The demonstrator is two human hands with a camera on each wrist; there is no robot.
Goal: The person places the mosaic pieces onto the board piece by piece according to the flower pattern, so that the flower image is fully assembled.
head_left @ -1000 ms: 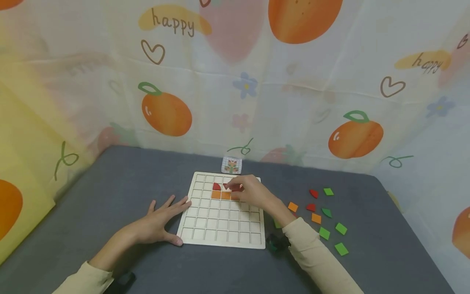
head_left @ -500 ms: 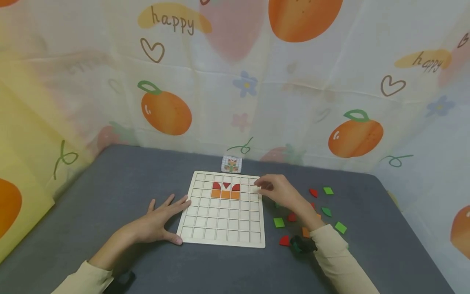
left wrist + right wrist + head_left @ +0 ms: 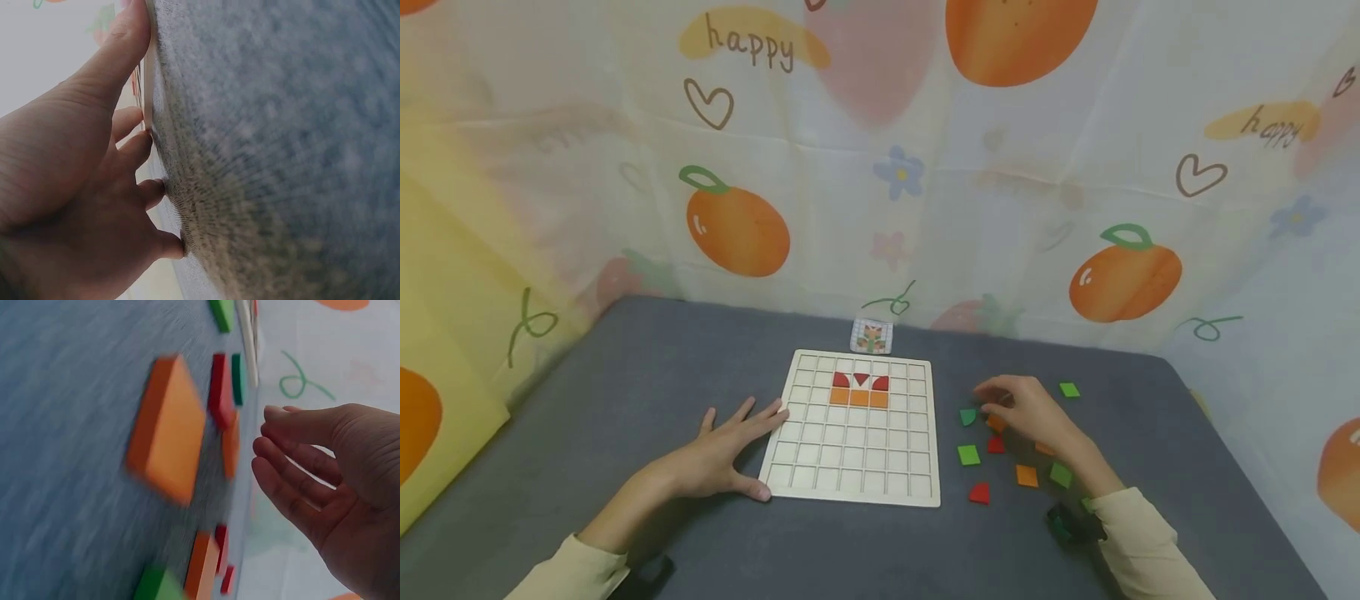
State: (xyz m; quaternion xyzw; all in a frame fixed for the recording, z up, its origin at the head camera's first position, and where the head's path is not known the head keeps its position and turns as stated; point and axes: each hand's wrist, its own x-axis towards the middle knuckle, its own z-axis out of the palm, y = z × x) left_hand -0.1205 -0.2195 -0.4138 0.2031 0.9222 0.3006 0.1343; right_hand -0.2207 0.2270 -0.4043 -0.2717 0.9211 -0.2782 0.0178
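While the left hand [image 3: 724, 454] lies flat on the grey table [image 3: 625, 392] with fingers spread and straight, its fingertips rest against the left edge of the wooden grid board [image 3: 857, 433] and its grip is released, holding nothing. In the left wrist view the same hand [image 3: 81, 187] presses palm down on the cloth with the board's pale edge just past the fingers.

On the board, in its far rows, sit three red pieces [image 3: 861, 381] side by side, with a row of three orange squares [image 3: 859, 398] touching them on the near side. Beyond the board's far edge, close to the fruit-printed curtain [image 3: 880, 167], lies a small pattern card [image 3: 872, 336].

To the right of the board, the right hand [image 3: 1028, 410] hovers over a scatter of loose tiles, its fingers loosely curled and pointing left. The right wrist view shows that hand [image 3: 325, 487] relaxed and holding nothing, just above the tiles. Its fingertips are nearest a green curved tile [image 3: 967, 416] and an orange tile [image 3: 996, 423]. Near these lie a green square [image 3: 968, 454], a red tile [image 3: 996, 444], an orange square [image 3: 1026, 475] and a red quarter-round tile [image 3: 979, 493] nearest the person. A further green tile [image 3: 1069, 389] lies to the far right, apart from the hand.
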